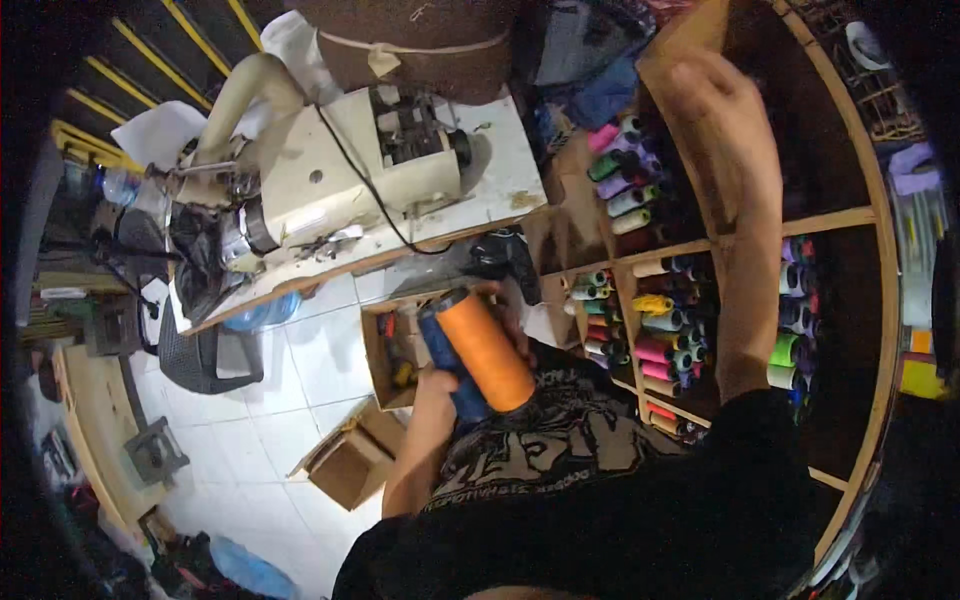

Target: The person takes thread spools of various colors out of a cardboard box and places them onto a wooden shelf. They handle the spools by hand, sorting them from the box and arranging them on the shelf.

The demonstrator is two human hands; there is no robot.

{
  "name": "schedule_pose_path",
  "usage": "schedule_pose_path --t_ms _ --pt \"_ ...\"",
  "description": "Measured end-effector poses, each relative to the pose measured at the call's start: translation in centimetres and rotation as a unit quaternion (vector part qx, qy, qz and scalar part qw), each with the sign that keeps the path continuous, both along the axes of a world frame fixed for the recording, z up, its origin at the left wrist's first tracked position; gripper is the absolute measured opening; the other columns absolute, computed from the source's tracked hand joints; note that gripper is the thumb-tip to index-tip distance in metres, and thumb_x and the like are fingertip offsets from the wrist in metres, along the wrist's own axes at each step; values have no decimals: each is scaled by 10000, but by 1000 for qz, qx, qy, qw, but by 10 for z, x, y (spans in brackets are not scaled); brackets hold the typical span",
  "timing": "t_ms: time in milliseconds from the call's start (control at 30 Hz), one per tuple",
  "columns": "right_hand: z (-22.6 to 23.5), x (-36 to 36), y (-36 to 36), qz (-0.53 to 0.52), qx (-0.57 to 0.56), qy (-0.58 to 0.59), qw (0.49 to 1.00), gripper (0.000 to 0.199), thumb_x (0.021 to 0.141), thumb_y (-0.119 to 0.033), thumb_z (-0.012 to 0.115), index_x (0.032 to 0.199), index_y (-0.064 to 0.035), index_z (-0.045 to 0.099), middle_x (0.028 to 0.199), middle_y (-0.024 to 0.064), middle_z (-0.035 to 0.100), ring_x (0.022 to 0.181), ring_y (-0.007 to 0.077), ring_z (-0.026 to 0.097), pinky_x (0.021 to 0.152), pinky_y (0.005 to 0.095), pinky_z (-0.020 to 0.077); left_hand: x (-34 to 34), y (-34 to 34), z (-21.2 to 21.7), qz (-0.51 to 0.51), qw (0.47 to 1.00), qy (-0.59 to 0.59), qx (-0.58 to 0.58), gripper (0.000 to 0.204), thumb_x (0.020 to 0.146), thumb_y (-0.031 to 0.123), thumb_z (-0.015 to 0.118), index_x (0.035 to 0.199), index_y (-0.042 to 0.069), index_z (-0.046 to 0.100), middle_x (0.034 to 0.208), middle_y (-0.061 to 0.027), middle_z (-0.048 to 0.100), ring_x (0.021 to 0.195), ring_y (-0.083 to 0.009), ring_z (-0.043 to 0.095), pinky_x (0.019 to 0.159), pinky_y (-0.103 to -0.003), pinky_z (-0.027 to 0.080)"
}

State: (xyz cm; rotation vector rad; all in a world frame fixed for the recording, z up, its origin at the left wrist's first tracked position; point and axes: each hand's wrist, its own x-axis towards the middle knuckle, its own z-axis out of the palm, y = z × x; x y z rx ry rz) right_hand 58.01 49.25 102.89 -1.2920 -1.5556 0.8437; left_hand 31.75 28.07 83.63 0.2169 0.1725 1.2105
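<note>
An orange thread cone (pixel 487 355) and a dark blue thread cone (pixel 446 350) lie side by side against my front. My left hand (pixel 437 398) is closed around them from the left, and fingertips show near the orange cone's far end. Raised at the upper right, my right hand (pixel 715 90) is beside a tan upright panel (pixel 690 45) of the shelf. Motion smears its fingers, so whether they hold anything is unclear. Below that arm, several coloured thread cones (pixel 625 185) fill the wooden compartments.
A cream sewing machine (pixel 340 165) stands on a white tabletop (pixel 515 150) at the upper left, with a black cable across it. Open cardboard boxes (pixel 350 455) sit on the tiled floor (pixel 300 400). A wooden shelf frame (pixel 882 300) edges the right side.
</note>
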Motion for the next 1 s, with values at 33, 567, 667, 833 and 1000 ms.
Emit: schedule_pose_path --t_ms 33,567,667,833,1000 --pt "-1 -8 -10 140 88 -230 959 400 819 -279 639 1129 -33 580 982 53 616 860 104 585 695 260 471 3 3 -6 -7 1000 2 -4 946 554 278 774 1329 80 269 1020 -155 499 931 -331 537 807 -514 453" --pt "7 25 2 -78 23 -133 988 397 767 -324 677 1004 -8 642 890 84 665 764 147 609 718 284 481 19 21 4 -43 999 8 -7 919 585 245 748 1347 91 257 1064 -133 484 974 -295 528 854 -488 456" --pt "11 123 66 -271 111 -325 899 560 704 -458 702 1054 -28 627 837 140 671 752 172 655 685 295 500 17 22 3 -31 999 9 -13 913 585 245 749 1343 99 260 1066 -134 480 971 -294 530 850 -485 461" --pt "-25 229 155 -302 -57 -503 808 463 743 -448 638 1005 -67 639 848 137 666 797 242 651 683 326 503 12 26 -4 -21 999 45 -10 916 601 297 769 1340 142 251 1066 -110 487 967 -283 527 846 -501 461" --pt "-53 227 168 -351 -79 -463 810 429 771 -447 580 989 -83 639 974 169 633 944 320 595 781 399 474 11 19 -3 33 997 62 -18 917 620 295 770 1351 123 244 1076 -122 496 965 -294 532 849 -510 453"
